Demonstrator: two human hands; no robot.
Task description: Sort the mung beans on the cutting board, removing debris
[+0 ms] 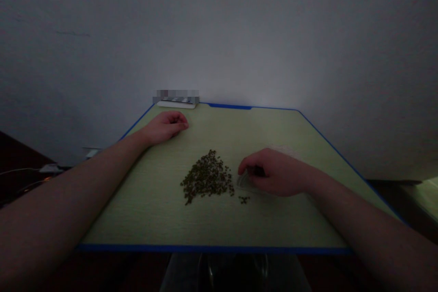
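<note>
A loose pile of small dark greenish seeds, like beans (207, 178), lies spread on the pale table (164, 219). A few stray ones sit apart at its lower right. To the right of the pile is my right hand (275, 172), its fingers curled downward and closed. Clear, see-through plastic (243, 182) shows under and around that hand; its shape is hard to make out. What the fingertips hold, if anything, is hidden. My left hand (166, 127) rests on the table beyond the pile to the left, loosely curled, with nothing visible in it.
A blue edge borders the table, with a blue strip (230, 106) at the far side against a grey wall (239, 32). A white flat object (177, 104), partly blurred out, lies at the far left corner. Below the front edge is a dark glossy thing (234, 271).
</note>
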